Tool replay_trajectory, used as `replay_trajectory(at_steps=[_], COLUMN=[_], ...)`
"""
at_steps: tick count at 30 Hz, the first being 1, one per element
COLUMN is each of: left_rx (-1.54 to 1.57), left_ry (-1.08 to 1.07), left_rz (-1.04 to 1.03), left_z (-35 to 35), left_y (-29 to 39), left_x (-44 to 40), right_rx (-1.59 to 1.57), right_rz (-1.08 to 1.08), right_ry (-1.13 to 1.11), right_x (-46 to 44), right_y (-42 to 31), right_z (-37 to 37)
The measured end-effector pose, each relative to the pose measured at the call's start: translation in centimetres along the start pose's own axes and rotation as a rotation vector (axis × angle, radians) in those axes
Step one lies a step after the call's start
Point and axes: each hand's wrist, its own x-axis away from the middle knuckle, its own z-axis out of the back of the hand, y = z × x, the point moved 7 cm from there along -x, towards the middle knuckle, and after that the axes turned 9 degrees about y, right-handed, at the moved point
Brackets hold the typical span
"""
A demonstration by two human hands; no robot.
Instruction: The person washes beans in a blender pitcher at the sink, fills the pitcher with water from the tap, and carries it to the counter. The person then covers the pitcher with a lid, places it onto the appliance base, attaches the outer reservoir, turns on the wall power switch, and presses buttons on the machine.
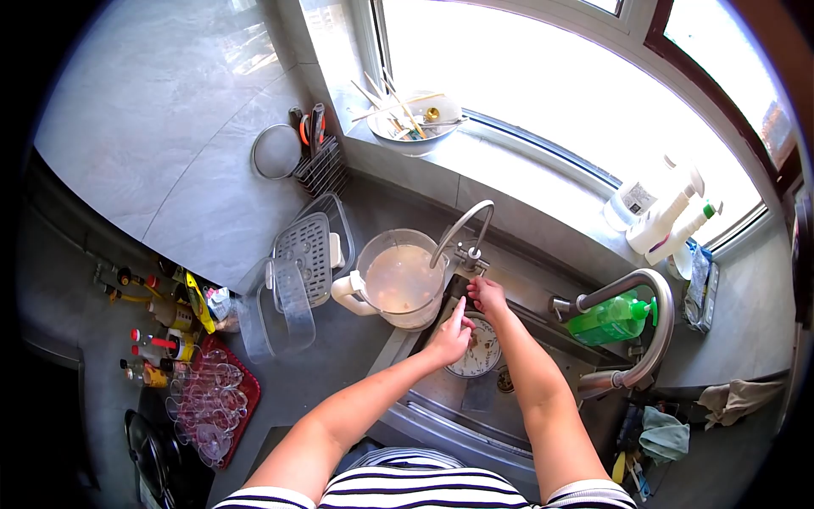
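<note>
Both hands are over the left part of the metal sink. My left hand has its index finger stretched out toward a dark object at the sink's edge; nothing shows in this hand. Just right of it, my right hand has its fingers bent together near the base of the small curved faucet; what they hold, if anything, is too small to name. Below the hands, a round plate with brown scraps lies in the sink. To the left stands a clear pitcher of cloudy liquid.
Clear containers and a grey perforated tray lie left of the pitcher. Glasses stand on a red tray. A larger faucet and green soap bottle are at right. A bowl with chopsticks sits on the sill.
</note>
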Motion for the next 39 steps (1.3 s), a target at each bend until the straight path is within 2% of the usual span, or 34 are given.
replay_trajectory(at_steps=[26, 39], left_rx=[0.026, 0.018], left_ry=[-0.024, -0.031], left_rz=[0.026, 0.039], left_z=[0.2, -0.3], left_y=[1.7, 2.3], left_x=[-0.8, -1.7], right_rx=[-0.125, -0.321], right_rz=[-0.085, 0.023], right_ry=[-0.010, -0.039], right_x=[0.5, -0.7], right_y=[-1.7, -3.4], right_z=[0.2, 0.2])
